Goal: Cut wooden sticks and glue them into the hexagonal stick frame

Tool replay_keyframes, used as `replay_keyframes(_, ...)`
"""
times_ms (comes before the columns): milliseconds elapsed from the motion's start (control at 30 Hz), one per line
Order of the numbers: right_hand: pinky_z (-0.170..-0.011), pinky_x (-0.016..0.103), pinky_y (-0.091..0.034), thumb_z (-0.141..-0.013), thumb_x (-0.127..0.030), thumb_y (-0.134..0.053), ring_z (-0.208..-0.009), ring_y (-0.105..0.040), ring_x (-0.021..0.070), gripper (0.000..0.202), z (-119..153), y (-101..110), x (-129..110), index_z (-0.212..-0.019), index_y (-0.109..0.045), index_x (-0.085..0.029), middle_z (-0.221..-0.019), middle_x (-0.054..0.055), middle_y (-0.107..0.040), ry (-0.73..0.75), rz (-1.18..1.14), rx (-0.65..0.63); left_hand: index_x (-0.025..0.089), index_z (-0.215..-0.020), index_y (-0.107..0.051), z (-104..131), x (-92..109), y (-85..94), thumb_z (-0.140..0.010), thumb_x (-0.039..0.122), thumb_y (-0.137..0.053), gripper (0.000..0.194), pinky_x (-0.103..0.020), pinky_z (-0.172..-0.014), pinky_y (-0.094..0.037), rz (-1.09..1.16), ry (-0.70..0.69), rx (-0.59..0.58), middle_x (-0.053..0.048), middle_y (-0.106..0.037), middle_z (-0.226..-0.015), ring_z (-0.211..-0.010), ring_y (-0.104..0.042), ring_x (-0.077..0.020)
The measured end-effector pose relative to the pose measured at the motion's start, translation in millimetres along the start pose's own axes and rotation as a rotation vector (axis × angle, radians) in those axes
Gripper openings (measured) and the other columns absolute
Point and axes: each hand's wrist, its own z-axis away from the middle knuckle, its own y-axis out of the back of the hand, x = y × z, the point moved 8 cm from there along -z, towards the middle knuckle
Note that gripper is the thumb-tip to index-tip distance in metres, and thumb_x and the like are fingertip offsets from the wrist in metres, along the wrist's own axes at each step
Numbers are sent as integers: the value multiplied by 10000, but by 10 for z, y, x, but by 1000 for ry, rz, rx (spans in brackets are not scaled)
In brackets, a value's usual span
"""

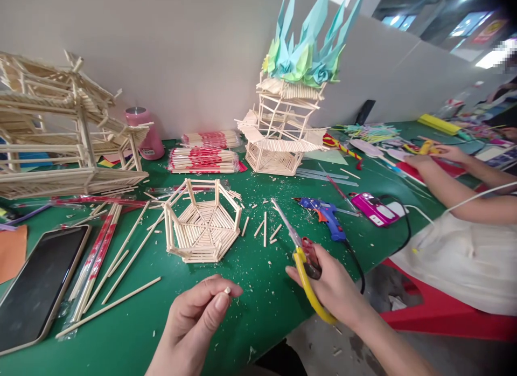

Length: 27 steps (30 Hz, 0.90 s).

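Note:
My left hand (197,322) is closed near the table's front edge, thumb and forefinger pinching a small wooden stick (227,291) of which only the pale end shows. To the right, my right hand (331,284) grips yellow-handled scissors (301,257), their blades pointing away from me and close together. Ahead of my left hand stands an octagonal stick frame (208,225) with a woven-looking base, short posts and a partial top rim. Several short cut sticks (265,229) lie between the frame and the scissors, among pale crumbs.
A blue glue gun (325,214) and a magenta box (375,209) with cables lie right. Behind are stick bundles (204,159) and a stick tower (283,128) topped with paper. A stick house (72,133) and phone (40,284) are left. A co-worker's arms (448,187) reach in at right.

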Motion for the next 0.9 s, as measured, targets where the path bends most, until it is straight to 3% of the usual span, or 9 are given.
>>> replay_keyframes(133, -581, 291, -493, -760, -419, -537, -676, -655, 217, 223, -240, 146, 158, -818, -491, -208, -723, 37, -652, -12, 331, 89, 303, -851, -748, 32, -130, -4, -747, 383, -680, 148, -167, -666, -483, 103, 129, -7, -2, -718, -821, -715, -603, -108)
replay_keyframes(267, -622, 362, -492, -689, -387, -585, -750, -654, 296, 246, -427, 227, 244, -819, -526, -187, -789, 104, -662, 23, 458, 166, 279, -764, -764, 81, -218, 32, -644, 424, -756, 189, -157, -624, -447, 221, 290, 136, 2, -694, -769, -646, -530, -87)
replay_keyframes(333, -677, 409, -492, -672, -389, -598, -832, -641, 337, 310, -489, 261, 253, -879, -556, -162, -859, 139, -662, 60, 488, 198, 257, -785, -766, 86, -222, 5, -622, 436, -768, 242, -170, -605, -424, 266, 326, 152, 5, -636, -669, -614, -483, -84)
replay_keyframes(433, -723, 453, -495, -675, -393, -605, -901, -624, 362, 396, -504, 305, 228, -973, -578, -133, -945, 168, -652, 113, 516, 231, 232, -868, -752, 63, -211, -73, -645, 443, -750, 307, -189, -557, -370, 307, 345, 87, 28, -488, -553, -576, -406, -87)
replay_keyframes(533, -783, 464, -488, -751, -374, -570, -965, -600, 340, 366, -336, 361, 14, -1034, -576, -141, -1034, 167, -629, 244, 473, 335, 208, -872, -720, 40, -219, -115, -665, 466, -726, 331, -186, -514, -300, 286, 369, 55, 44, -416, -560, -554, -337, -81)
replay_keyframes(600, -784, 409, -501, -828, -311, -529, -923, -614, 268, 233, -85, 363, -301, -1017, -581, -186, -996, 118, -642, 474, 315, 415, 182, -773, -680, 25, -225, -136, -672, 490, -708, 325, -186, -504, -273, 217, 389, 35, 46, -418, -581, -551, -313, -78)
replay_keyframes(633, -768, 361, -512, -848, -256, -525, -883, -622, 223, 174, 53, 323, -471, -1007, -579, -214, -956, 84, -649, 601, 216, 398, 172, -720, -650, 17, -227, -161, -676, 502, -698, 336, -188, -500, -266, 170, 399, -1, 45, -424, -587, -549, -309, -79)
replay_keyframes(767, -703, 289, -538, -823, -187, -586, -826, -614, 180, 262, 486, -157, -1043, -1085, -585, -205, -935, 74, -638, 977, 98, -28, 159, -653, -616, -3, -197, -239, -706, 536, -642, 382, -210, -528, -294, -2, 411, -164, 31, -455, -579, -565, -359, -101)
replay_keyframes(900, -574, 296, -512, -828, -118, -577, -682, -581, 172, 130, 535, -395, -1197, -887, -673, -184, -781, 64, -644, 1021, 148, -98, 157, -673, -690, 2, -120, -199, -654, 551, -677, 394, -224, -564, -344, -15, 405, -188, -2, -539, -591, -587, -441, -121)
